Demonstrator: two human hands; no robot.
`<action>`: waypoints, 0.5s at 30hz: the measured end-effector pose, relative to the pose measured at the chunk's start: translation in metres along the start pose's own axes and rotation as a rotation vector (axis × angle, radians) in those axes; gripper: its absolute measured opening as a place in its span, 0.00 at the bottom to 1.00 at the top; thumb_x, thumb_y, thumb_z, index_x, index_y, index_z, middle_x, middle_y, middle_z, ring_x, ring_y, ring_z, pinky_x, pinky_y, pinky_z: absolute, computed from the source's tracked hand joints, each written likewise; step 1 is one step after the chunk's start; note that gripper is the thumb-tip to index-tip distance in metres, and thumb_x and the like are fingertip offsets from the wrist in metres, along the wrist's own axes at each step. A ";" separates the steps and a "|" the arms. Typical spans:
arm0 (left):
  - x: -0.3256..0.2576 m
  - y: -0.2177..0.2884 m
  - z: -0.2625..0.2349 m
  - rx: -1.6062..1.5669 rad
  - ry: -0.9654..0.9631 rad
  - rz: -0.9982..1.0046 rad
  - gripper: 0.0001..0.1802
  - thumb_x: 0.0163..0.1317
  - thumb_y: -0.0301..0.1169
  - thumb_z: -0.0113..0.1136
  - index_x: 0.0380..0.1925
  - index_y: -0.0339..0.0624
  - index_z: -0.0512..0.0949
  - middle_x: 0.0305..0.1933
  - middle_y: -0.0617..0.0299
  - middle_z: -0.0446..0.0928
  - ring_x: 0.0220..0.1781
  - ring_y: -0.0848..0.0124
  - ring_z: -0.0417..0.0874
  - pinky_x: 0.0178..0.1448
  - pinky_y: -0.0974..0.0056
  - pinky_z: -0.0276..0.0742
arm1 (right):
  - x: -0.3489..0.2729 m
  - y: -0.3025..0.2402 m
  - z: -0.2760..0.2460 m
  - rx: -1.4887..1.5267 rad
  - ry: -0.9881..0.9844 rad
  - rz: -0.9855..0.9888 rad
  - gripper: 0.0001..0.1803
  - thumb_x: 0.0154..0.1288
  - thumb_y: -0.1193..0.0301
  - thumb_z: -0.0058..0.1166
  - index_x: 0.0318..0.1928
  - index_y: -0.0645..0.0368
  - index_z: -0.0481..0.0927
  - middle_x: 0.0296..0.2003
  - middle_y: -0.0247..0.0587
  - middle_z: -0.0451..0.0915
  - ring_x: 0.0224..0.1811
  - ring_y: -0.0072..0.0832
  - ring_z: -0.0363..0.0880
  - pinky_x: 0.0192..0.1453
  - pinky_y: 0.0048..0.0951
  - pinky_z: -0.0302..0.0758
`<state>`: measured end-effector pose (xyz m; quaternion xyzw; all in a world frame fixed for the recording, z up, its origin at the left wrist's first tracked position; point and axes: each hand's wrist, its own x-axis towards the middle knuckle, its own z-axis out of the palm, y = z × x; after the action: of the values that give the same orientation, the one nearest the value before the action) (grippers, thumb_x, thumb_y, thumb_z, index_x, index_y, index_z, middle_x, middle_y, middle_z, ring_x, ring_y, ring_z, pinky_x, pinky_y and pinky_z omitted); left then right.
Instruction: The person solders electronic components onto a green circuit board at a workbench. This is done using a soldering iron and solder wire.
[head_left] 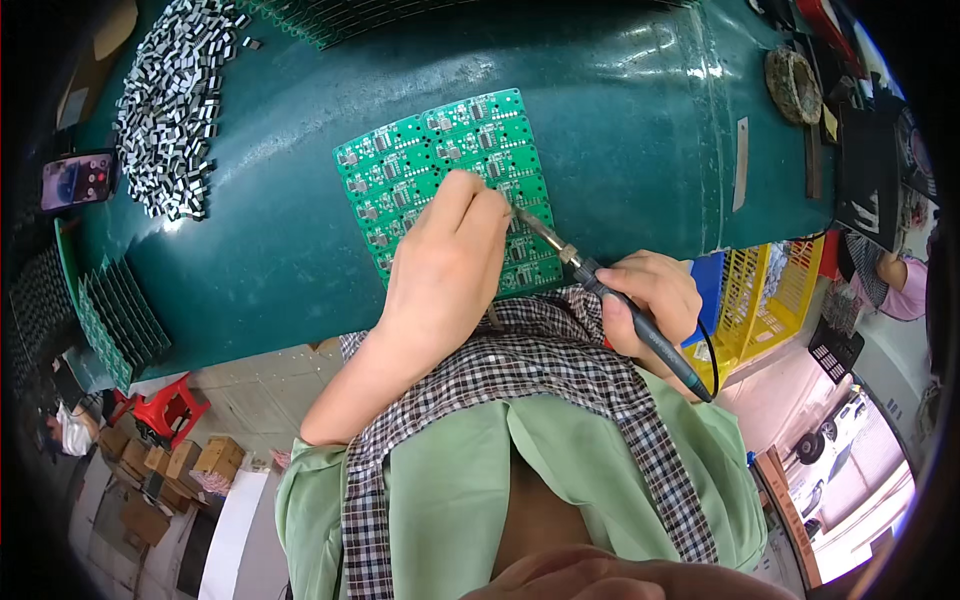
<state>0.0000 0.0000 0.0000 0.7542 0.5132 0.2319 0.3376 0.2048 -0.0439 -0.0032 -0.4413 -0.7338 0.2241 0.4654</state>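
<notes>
A panel of green circuit boards (pixel 510 130), dotted with small chips and parts, lies on the table near its front edge. My right hand (pixel 655 295) is wrapped round the dark handle of a soldering iron (pixel 640 325); its metal tip slants up-left to the middle of the panel. My left hand (pixel 450 250) covers part of the boards, fingers pinched together close to the iron's tip. What those fingers hold, if anything, is hidden. At the far left lies a heap of small silvery metal parts (pixel 175 110).
A phone (pixel 77 181) sits left of the heap. Racks of upright green boards stand at the left front (pixel 120 315) and far edge (pixel 330 22). To the right are a flat metal strip (pixel 741 165), a round brownish ring (pixel 791 87) and, below table level, yellow baskets (pixel 745 325).
</notes>
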 end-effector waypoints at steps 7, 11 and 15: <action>-0.018 -0.001 -0.002 -0.028 0.122 0.033 0.07 0.53 0.18 0.60 0.32 0.37 0.75 0.32 0.58 0.72 0.29 0.63 0.77 0.31 0.63 0.73 | -0.008 -0.006 -0.006 -0.003 0.061 -0.005 0.08 0.52 0.74 0.57 0.31 0.66 0.79 0.17 0.41 0.77 0.14 0.32 0.75 0.18 0.27 0.68; -0.018 0.001 -0.001 -0.060 0.111 0.026 0.08 0.52 0.18 0.60 0.33 0.38 0.74 0.32 0.57 0.71 0.28 0.60 0.78 0.30 0.60 0.74 | -0.008 -0.007 -0.005 -0.011 0.001 0.004 0.07 0.52 0.74 0.58 0.30 0.66 0.79 0.17 0.41 0.76 0.14 0.31 0.75 0.17 0.26 0.68; -0.018 0.000 0.002 -0.044 0.127 0.038 0.09 0.52 0.18 0.60 0.33 0.38 0.74 0.32 0.56 0.71 0.28 0.60 0.78 0.31 0.60 0.75 | -0.010 -0.003 -0.002 -0.008 -0.006 0.004 0.07 0.51 0.74 0.58 0.30 0.65 0.79 0.16 0.41 0.76 0.14 0.31 0.75 0.17 0.26 0.68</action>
<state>-0.0051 -0.0173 -0.0012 0.7401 0.5139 0.2969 0.3163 0.2065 -0.0542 -0.0045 -0.4439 -0.7354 0.2232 0.4608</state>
